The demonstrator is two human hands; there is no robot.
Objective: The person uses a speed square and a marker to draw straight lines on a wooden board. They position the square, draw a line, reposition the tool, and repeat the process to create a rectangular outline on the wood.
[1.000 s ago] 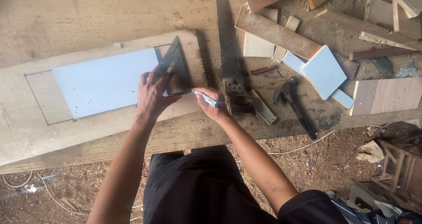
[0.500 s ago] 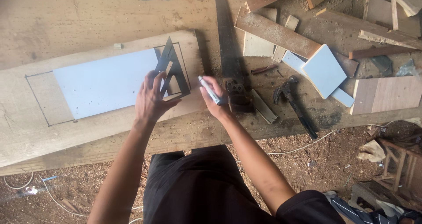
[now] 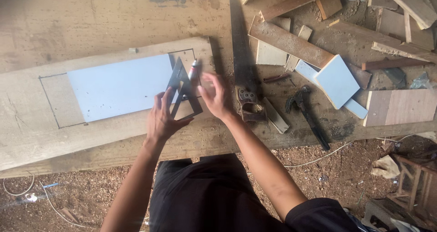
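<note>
My left hand (image 3: 163,116) presses a dark metal triangular square (image 3: 183,91) flat on a wooden board (image 3: 27,122). A pale blue rectangular panel (image 3: 120,86) lies on the board inside a drawn outline, and the square overlaps its right end. My right hand (image 3: 216,95) holds a marker (image 3: 193,69) whose tip points up along the square's right edge. The hand looks blurred from motion.
A handsaw (image 3: 243,72) lies just right of my right hand. A hammer (image 3: 305,111) rests further right, beside pale blue tile pieces (image 3: 337,81) and several wood offcuts (image 3: 291,43). A plywood piece (image 3: 400,107) sits at the right. Sawdust covers the ground (image 3: 54,200) below the bench.
My right hand has moved left and up with the marker, from beside the saw to the square's right edge. The left hand and square shifted slightly.
</note>
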